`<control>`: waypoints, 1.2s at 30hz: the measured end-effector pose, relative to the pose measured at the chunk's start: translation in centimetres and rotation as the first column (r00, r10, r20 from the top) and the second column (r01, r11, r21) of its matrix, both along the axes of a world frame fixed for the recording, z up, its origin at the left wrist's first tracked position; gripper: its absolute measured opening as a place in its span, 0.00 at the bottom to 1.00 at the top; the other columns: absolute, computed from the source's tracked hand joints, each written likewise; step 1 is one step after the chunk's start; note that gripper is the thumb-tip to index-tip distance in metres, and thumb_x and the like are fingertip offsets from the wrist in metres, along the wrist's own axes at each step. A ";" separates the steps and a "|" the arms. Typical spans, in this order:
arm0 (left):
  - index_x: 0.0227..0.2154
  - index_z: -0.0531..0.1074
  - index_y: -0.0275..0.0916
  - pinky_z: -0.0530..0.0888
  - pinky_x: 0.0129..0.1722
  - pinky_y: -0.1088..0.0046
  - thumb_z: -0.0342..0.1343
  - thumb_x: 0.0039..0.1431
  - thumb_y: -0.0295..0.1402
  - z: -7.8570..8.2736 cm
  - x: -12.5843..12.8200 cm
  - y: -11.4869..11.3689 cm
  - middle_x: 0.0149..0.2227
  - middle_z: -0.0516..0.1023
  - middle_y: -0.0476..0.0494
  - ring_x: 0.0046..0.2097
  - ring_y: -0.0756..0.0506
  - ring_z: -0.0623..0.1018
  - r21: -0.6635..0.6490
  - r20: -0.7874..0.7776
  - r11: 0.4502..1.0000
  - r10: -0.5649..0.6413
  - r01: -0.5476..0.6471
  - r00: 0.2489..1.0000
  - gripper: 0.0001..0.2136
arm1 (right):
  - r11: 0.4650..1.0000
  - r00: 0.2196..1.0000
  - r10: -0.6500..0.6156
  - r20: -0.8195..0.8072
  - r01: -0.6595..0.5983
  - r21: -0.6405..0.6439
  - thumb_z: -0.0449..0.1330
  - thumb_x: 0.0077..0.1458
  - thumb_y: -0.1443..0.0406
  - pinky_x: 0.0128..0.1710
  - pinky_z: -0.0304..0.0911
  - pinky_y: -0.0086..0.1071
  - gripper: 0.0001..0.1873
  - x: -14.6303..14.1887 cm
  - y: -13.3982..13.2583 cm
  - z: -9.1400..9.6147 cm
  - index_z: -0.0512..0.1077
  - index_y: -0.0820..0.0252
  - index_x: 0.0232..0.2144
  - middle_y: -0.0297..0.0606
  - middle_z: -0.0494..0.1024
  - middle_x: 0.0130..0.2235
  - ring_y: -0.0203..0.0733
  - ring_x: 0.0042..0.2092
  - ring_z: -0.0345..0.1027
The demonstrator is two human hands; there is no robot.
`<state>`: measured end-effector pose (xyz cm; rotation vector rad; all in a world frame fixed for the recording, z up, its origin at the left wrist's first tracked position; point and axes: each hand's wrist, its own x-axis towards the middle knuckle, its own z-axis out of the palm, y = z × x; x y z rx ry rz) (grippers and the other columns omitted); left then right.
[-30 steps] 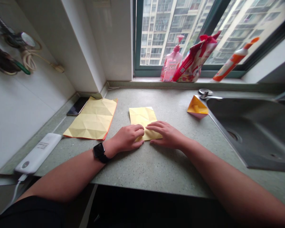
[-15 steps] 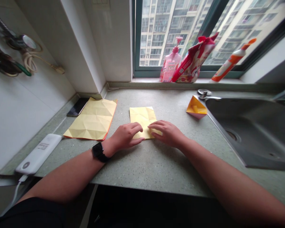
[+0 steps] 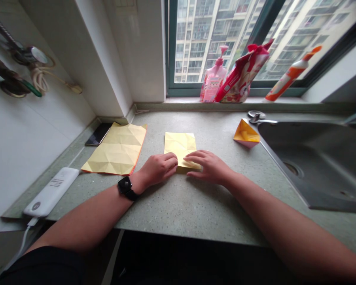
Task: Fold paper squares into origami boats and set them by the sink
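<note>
A small yellow sheet of paper (image 3: pixel 180 143), marked with crease lines, lies on the counter in front of me. Its near edge is lifted a little off the surface. My left hand (image 3: pixel 161 168), with a black watch on the wrist, pinches the near left part of this sheet between thumb and fingers. At the near right part, my right hand (image 3: pixel 209 166) has its fingers stretched over the paper and its thumb apart below the edge. To the left lie larger creased yellow sheets (image 3: pixel 118 148) with an orange edge showing underneath.
A folded orange paper shape (image 3: pixel 247 133) stands beside the steel sink (image 3: pixel 320 166). A phone (image 3: pixel 98 133) and a white power bank (image 3: pixel 52 192) with a cable lie left. A pump bottle (image 3: pixel 213 81), a red bag (image 3: pixel 245 73) and an orange-white bottle (image 3: pixel 290 77) line the windowsill.
My left thumb and fingers have closed on the sheet's near edge, which has risen off the counter. My right thumb has moved slightly away from its fingers.
</note>
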<state>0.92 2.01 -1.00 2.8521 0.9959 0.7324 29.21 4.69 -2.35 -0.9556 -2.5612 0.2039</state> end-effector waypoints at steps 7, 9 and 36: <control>0.55 0.74 0.41 0.82 0.53 0.60 0.62 0.74 0.40 1.0 -1.0 0.1 0.52 0.83 0.38 0.53 0.40 0.84 -0.040 0.261 0.995 -0.074 0.087 0.962 0.13 | 0.999 0.995 -0.017 -0.101 0.021 0.031 0.66 0.66 0.69 0.54 0.77 0.43 0.17 0.6 0.2 0.1 0.85 0.45 0.52 0.36 0.88 0.52 0.47 0.52 0.82; 0.62 0.70 0.40 0.81 0.60 0.52 0.69 0.68 0.47 1.1 -1.7 0.3 0.58 0.81 0.33 0.59 0.35 0.81 -0.040 0.259 0.996 -0.061 0.074 0.964 0.27 | 0.999 0.988 -0.015 -0.154 0.021 0.036 0.64 0.68 0.67 0.52 0.77 0.42 0.14 0.9 0.1 0.4 0.85 0.46 0.50 0.36 0.89 0.50 0.46 0.50 0.83; 0.47 0.80 0.40 0.81 0.53 0.59 0.57 0.62 0.20 -0.3 -2.9 1.6 0.47 0.87 0.40 0.50 0.40 0.85 -0.279 0.105 0.960 0.029 0.001 0.994 0.15 | 0.974 0.980 0.156 -0.120 -0.172 -0.145 0.66 0.62 0.72 0.61 0.73 0.48 0.24 1.5 1.3 0.0 0.84 0.43 0.56 0.35 0.88 0.55 0.49 0.58 0.81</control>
